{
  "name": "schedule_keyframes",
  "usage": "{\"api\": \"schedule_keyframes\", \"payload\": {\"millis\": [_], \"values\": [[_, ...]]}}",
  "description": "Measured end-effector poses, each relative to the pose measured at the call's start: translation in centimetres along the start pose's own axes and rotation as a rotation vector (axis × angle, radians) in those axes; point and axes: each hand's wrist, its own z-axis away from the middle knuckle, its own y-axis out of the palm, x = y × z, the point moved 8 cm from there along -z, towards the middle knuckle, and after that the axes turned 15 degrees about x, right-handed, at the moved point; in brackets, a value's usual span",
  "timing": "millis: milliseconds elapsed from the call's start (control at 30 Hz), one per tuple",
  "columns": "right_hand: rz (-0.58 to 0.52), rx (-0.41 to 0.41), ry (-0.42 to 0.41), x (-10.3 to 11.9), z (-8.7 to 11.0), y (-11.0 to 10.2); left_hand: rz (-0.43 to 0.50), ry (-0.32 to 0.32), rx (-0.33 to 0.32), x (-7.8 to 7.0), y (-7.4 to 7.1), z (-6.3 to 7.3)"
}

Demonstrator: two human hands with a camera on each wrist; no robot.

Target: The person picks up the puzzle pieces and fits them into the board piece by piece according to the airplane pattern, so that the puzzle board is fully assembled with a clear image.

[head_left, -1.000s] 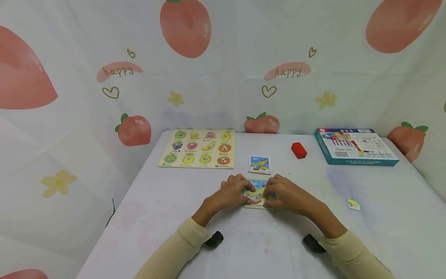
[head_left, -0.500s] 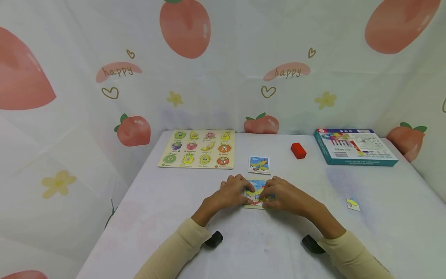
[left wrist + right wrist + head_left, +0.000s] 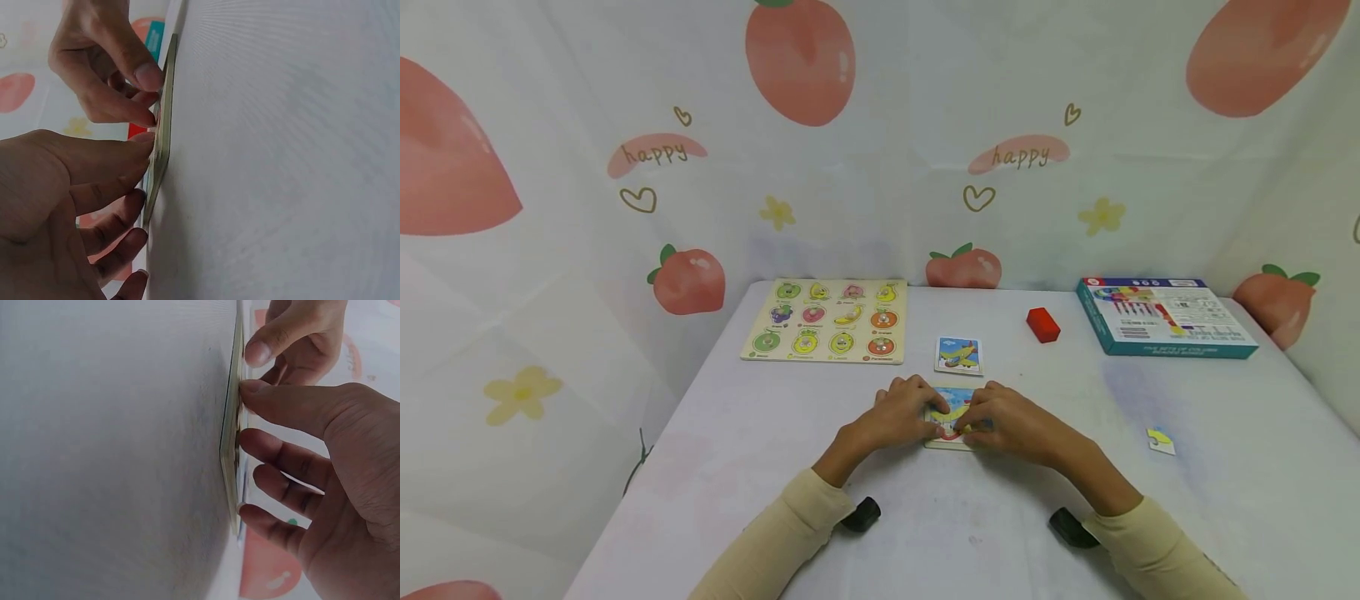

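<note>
A small jigsaw puzzle with a yellow airplane on blue sky lies in a shallow wooden tray before me. My left hand holds the puzzle at its left side, thumb and fingertips on its face and edge. From the right, my right hand pinches at a puzzle piece on the lower right part, its thumb and index tips low on the surface; the fingers mostly hide that piece. Behind the tray sits a square airplane picture. One loose yellow-and-white puzzle piece lies apart at the right.
A wooden fruit board lies at the back left. Toward the back right are a red block and a teal-edged flat box. A peach-printed cloth hangs behind the white table.
My right fingertips have shifted slightly left and inward over the puzzle, closer to the left hand. The left hand stays put, and the loose piece and other objects have not moved.
</note>
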Motion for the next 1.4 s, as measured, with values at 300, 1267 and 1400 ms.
{"api": "schedule_keyframes", "payload": {"millis": [300, 1267, 1400], "values": [[-0.033, -0.03, 0.052, -0.2, 0.1, -0.3, -0.033, 0.001, -0.009, -0.5, 0.0, 0.0], [-0.193, -0.13, 0.187, -6.7, 6.6, -2.9, -0.072, 0.128, 0.097, -1.6, 0.7, 0.1], [-0.185, -0.16, 0.218, -8.4, 9.1, -3.0, -0.068, 0.132, 0.093, -1.5, 0.7, 0.0]]}}
